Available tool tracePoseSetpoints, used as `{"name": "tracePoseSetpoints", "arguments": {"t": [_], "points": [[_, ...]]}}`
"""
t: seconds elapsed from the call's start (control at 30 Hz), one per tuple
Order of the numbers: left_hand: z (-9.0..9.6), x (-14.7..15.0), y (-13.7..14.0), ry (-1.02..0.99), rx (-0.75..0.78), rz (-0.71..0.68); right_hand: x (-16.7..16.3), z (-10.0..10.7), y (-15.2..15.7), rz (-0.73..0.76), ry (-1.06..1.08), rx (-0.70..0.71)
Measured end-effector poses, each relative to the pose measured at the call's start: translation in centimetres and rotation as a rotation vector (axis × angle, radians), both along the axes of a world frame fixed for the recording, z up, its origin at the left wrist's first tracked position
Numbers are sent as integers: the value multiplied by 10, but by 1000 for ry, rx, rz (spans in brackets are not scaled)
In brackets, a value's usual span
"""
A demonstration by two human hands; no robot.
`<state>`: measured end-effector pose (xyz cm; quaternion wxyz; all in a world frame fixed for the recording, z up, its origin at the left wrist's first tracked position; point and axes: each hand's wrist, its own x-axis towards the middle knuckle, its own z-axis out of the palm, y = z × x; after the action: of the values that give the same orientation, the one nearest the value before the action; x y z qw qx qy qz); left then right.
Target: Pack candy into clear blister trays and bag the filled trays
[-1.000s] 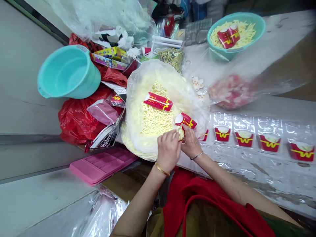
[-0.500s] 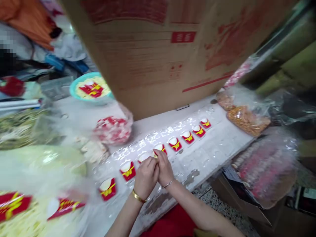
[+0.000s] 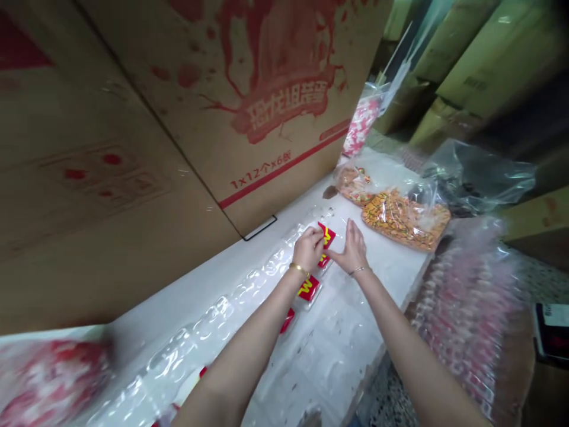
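Observation:
My left hand (image 3: 310, 249) is closed, its fingertips drawn together at the left edge of the farthest small red fry carton (image 3: 328, 235), which bears a yellow M. What the fingers pinch, if anything, is hidden. Just to the right, my right hand (image 3: 353, 248) is open, fingers stretched forward and thumb reaching toward the cartons. Nearer to me, another red carton (image 3: 308, 288) lies in a row along a clear plastic blister sheet (image 3: 222, 314). My left forearm covers part of that row.
A large printed cardboard box (image 3: 275, 136) stands along the table's (image 3: 195, 273) left side. Clear bags of orange-and-yellow pieces (image 3: 404, 219) lie at the far right. Beyond the right edge is a bag of pink-and-white items (image 3: 466, 314). A red-and-white bag (image 3: 53, 379) sits lower left.
The view has swung right. My hands, together mid-row before, are now at the far end of the row. They have moved apart, and my right hand has opened.

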<state>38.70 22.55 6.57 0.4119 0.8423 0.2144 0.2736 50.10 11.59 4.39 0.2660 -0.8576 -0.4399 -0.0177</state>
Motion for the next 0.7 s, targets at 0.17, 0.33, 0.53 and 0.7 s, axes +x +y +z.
{"name": "tracePoseSetpoints", "arguments": {"t": [0.17,0.33,0.53,0.7], "points": [[-42,102,24,170,48,-82,88,-54,-3,-41,-75,-229],[-75,142,25,330,74,-224,104,-77,-5,46,-51,-245],[-83,139,18,404,115,-245,97,-80,4,10,-68,-308],[-55,104,-2,364,161,-35,103,-67,14,-66,-72,-384]]}}
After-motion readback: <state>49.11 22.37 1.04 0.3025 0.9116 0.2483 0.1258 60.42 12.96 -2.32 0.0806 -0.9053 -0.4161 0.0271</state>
